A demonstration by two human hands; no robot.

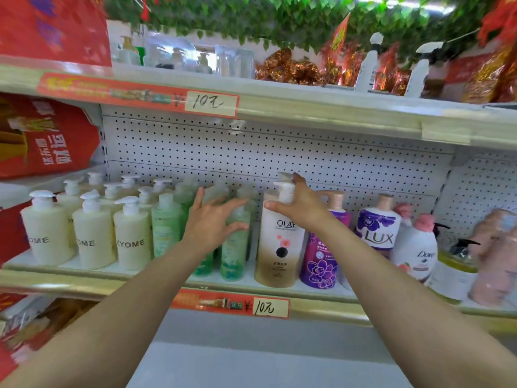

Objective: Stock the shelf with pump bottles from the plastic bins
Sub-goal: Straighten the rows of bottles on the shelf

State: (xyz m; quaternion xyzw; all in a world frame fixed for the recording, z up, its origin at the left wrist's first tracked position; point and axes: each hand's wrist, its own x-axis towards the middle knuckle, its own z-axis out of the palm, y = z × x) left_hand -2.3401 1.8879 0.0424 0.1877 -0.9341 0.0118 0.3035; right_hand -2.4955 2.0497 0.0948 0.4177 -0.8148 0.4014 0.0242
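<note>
Bright, even light from a glaring ceiling strip [436,8] leaves soft shadows, the shelf edge [307,107] bows with wide-angle distortion, and the red bags [47,32] at left are blurred

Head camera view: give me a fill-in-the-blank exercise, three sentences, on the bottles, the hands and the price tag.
1. The right hand grips the pump neck of a white-and-gold bottle labelled ____.
2. The left hand, fingers spread, reaches a row of bottles whose colour is ____.
3. The handwritten price tag on the shelf edge reads ____ yuan.
Missing words: OLAY; green; 10.
</note>
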